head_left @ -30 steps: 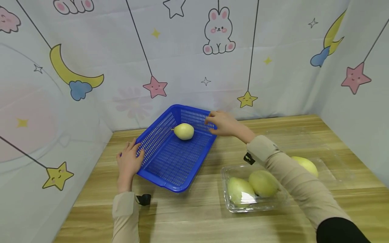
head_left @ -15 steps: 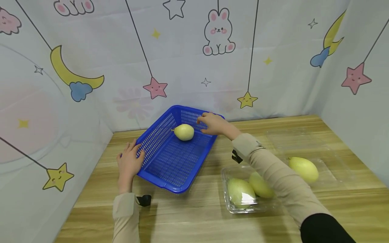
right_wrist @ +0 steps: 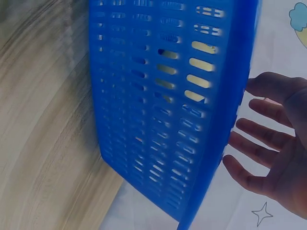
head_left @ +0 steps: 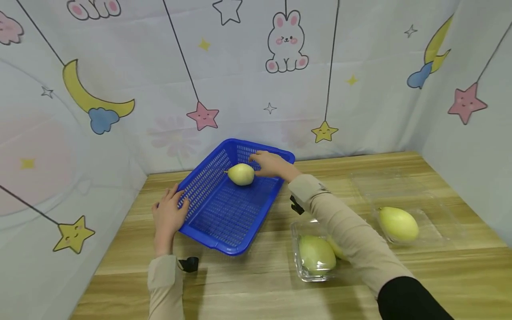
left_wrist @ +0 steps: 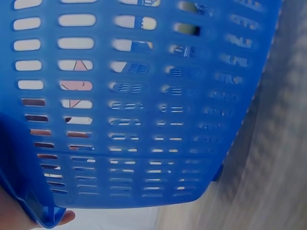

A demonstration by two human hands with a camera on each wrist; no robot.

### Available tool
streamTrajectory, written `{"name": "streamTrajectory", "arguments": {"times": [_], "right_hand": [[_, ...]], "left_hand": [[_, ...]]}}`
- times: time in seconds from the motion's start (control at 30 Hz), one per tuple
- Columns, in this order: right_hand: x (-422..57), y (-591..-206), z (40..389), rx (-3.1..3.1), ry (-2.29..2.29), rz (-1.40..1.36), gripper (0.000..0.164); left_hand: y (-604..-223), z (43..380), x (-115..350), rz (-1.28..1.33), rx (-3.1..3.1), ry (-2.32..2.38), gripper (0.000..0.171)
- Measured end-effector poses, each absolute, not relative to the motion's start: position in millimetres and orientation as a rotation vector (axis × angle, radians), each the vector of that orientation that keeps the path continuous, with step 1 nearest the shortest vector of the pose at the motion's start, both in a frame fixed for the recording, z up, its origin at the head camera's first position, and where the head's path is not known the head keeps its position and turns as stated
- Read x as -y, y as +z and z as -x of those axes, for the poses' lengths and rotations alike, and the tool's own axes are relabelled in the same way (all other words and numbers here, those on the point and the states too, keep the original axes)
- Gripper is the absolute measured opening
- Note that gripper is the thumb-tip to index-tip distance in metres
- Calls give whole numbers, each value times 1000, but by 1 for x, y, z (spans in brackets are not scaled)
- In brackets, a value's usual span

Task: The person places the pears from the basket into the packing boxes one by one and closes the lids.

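A blue slotted basket [head_left: 228, 213] sat at an angle toward the back of a wood-grain table [head_left: 240, 289], close to a white cloth [head_left: 236, 75] printed with a bunny, moons and stars. One pale yellow pear [head_left: 242, 174] lay inside, near the far end. A person's left hand [head_left: 170, 213] gripped the basket's left rim. The right hand [head_left: 273, 164] hung over the far right end, fingers spread and loosely bent, holding nothing; whether it touched the pear could not be told. The right sleeve [head_left: 352, 235] crossed above a clear plastic box [head_left: 314, 279] at the front, hiding part of the greenish pears [head_left: 317, 253] in it. Farther right, another yellow pear [head_left: 398, 223] lay on clear plastic packaging [head_left: 432, 226], whose edges were hard to see.
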State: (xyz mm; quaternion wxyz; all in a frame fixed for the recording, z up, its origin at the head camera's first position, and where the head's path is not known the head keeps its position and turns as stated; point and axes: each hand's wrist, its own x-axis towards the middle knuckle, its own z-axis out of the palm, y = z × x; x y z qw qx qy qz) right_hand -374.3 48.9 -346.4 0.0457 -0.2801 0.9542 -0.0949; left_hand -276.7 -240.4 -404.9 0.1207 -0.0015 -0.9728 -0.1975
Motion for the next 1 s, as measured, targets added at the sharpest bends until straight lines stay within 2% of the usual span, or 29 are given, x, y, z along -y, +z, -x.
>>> {"name": "streamTrajectory", "arguments": {"times": [0.73, 1.0], "right_hand": [[-4, -339, 384, -2788, -46, 805, 51], [6, -348, 388, -2761, 5, 756, 53]], "left_hand": [[-405, 277, 240, -7, 2830, -580, 43], [-409, 279, 241, -6, 2796, -581, 43]]}}
